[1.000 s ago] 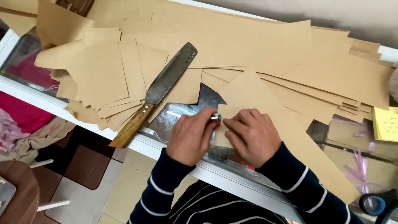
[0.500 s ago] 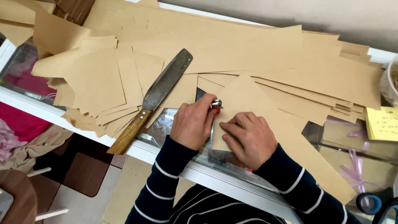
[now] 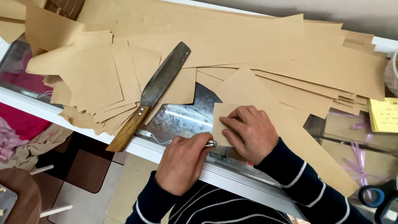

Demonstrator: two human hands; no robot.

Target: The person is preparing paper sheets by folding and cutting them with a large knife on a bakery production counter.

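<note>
My left hand [image 3: 182, 161] is closed around a small metal tool [image 3: 211, 144] whose tip shows at the left edge of a folded brown paper piece [image 3: 244, 99]. My right hand [image 3: 251, 132] lies flat on that paper, fingers spread, pressing it onto the glass counter top [image 3: 182, 118]. A large cleaver-like knife [image 3: 153, 93] with a wooden handle rests diagonally on a pile of cut brown paper sheets [image 3: 91, 79] to the left of my hands.
Long brown paper sheets [image 3: 257, 45] cover the back of the counter. A yellow notepad [image 3: 383, 115] lies at the right edge, and blue-handled scissors [image 3: 379, 197] sit at the lower right. The white counter edge [image 3: 62, 114] runs diagonally; red cloth [image 3: 16, 124] lies below.
Both hands have slid down along the paper's left edge toward the counter's front edge. The knife and the paper piles have not moved.
</note>
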